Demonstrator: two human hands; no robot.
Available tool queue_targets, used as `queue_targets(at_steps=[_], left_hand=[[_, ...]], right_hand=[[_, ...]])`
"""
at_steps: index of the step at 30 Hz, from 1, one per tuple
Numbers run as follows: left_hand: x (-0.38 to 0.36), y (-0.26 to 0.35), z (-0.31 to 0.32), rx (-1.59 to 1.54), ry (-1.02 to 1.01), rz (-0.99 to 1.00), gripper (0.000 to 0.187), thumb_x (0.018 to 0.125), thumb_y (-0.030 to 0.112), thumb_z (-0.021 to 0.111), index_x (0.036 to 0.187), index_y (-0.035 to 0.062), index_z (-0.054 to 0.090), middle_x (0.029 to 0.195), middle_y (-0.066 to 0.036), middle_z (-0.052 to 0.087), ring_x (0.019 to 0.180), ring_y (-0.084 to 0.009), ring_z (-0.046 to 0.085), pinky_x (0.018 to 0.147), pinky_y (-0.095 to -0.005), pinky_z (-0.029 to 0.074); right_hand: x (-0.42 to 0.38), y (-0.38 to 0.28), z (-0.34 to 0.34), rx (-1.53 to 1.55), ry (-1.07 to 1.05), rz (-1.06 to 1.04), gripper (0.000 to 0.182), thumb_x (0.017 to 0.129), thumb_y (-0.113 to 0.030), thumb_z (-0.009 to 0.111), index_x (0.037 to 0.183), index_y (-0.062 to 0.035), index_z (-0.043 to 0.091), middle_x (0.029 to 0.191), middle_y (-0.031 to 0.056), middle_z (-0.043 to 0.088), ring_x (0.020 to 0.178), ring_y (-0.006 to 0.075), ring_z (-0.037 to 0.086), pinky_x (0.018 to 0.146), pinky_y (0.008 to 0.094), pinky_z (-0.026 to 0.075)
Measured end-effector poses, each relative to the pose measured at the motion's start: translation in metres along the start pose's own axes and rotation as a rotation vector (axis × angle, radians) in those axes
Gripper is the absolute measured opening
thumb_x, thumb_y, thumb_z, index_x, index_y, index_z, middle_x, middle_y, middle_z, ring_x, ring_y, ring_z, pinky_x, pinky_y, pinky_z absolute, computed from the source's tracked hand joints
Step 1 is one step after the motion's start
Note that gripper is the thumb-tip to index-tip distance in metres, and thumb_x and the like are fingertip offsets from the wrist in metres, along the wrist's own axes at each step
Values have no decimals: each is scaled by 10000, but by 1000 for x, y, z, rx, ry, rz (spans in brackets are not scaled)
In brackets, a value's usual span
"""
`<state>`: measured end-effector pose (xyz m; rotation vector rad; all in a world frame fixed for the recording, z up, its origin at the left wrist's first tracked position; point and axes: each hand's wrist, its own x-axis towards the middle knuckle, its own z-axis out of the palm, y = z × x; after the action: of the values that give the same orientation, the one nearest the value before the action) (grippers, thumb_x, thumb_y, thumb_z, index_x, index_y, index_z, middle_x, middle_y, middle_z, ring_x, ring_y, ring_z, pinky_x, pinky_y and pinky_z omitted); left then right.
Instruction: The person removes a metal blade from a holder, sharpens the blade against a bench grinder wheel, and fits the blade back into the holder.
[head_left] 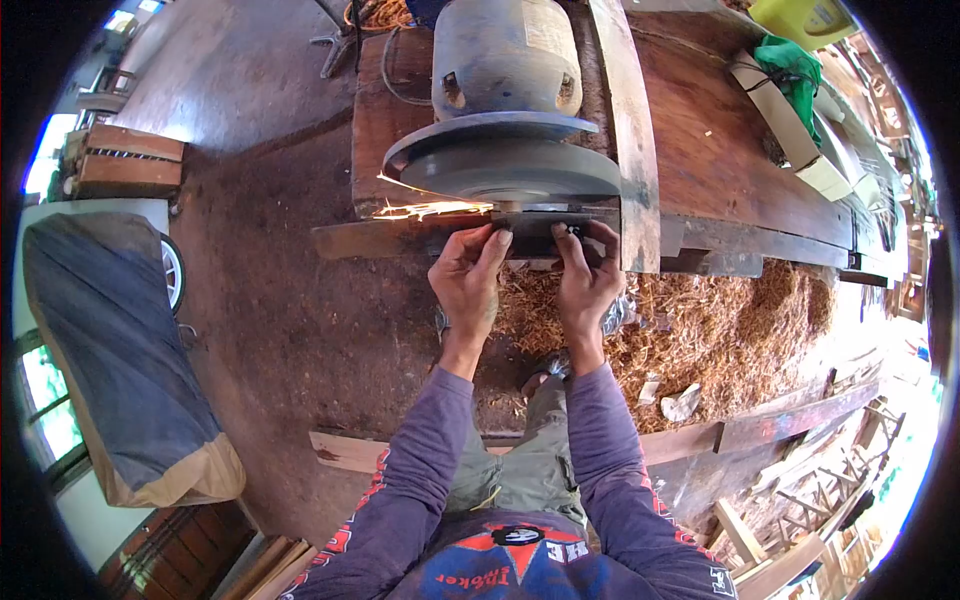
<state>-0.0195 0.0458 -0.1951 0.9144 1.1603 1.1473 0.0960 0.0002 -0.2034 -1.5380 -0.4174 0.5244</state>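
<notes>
A flat dark metal blade (pixel 530 224) is pressed against the front edge of a large grinding wheel (pixel 500 172). Orange sparks (pixel 432 209) stream off to the left from the contact. My left hand (pixel 466 275) pinches the blade's left end between thumb and fingers. At the right end my right hand (pixel 587 280) holds it the same way, thumb on the near face. Behind the wheel sits a dusty grey motor (pixel 507 60), with a curved metal guard (pixel 490 126) between them. The blade's far edge and some fingertips are hidden.
A wooden plank (pixel 632 130) runs along the wheel's right side, beside a wooden bench top (pixel 710 130). Wood shavings (pixel 720 330) cover the floor to the right. A covered object (pixel 125 350) stands at left, and boards (pixel 350 452) lie across the floor near my legs.
</notes>
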Motion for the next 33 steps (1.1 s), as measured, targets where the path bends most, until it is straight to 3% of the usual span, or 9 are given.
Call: queue_targets(at_steps=[7, 12, 15, 22, 27, 33], left_hand=[[6, 12, -19, 37, 25, 49, 183, 876, 68, 755, 1023, -27, 702, 930, -46, 713, 818, -93, 659, 767, -240, 548], [12, 13, -32, -69, 42, 13, 168, 884, 51, 738, 1026, -27, 696, 917, -62, 710, 814, -115, 671, 763, -280, 581], [15, 13, -37, -52, 40, 18, 157, 886, 45, 732, 1022, -24, 696, 909, -66, 709, 814, -126, 676, 759, -296, 593], [15, 8, -33, -68, -17, 63, 142, 893, 54, 727, 1013, -16, 699, 931, -60, 703, 805, -123, 674, 761, -293, 596], [10, 6, -23, -66, -18, 46, 150, 895, 61, 728, 1021, -16, 698, 927, -54, 702, 803, -120, 672, 758, -285, 593], [6, 7, -14, -93, -9, 33, 163, 893, 66, 734, 1029, -15, 697, 920, -53, 702, 805, -121, 674, 763, -281, 588]], right_hand=[[-11, -1, 18, 60, -61, -148, 294, 836, -19, 782, 1062, 18, 598, 946, 66, 673, 844, 86, 613, 723, 250, 521], [-16, 6, 28, -114, -39, -221, 309, 821, -34, 802, 1037, 3, 584, 935, 61, 662, 831, 101, 626, 734, 246, 517], [-19, 8, 35, 31, -49, -157, 315, 816, -34, 807, 1028, 2, 578, 920, 58, 657, 809, 110, 633, 726, 245, 516], [-17, -3, 30, -49, -10, -129, 339, 794, -57, 836, 1012, -12, 580, 861, 31, 650, 764, 86, 614, 698, 225, 501], [-10, 6, 20, -30, 2, -129, 352, 776, -83, 856, 997, -19, 589, 833, 8, 622, 695, 43, 565, 601, 199, 454], [-8, -1, 13, -84, -24, -151, 323, 808, -86, 828, 1021, -16, 594, 760, -4, 636, 661, 36, 548, 602, 204, 453]])
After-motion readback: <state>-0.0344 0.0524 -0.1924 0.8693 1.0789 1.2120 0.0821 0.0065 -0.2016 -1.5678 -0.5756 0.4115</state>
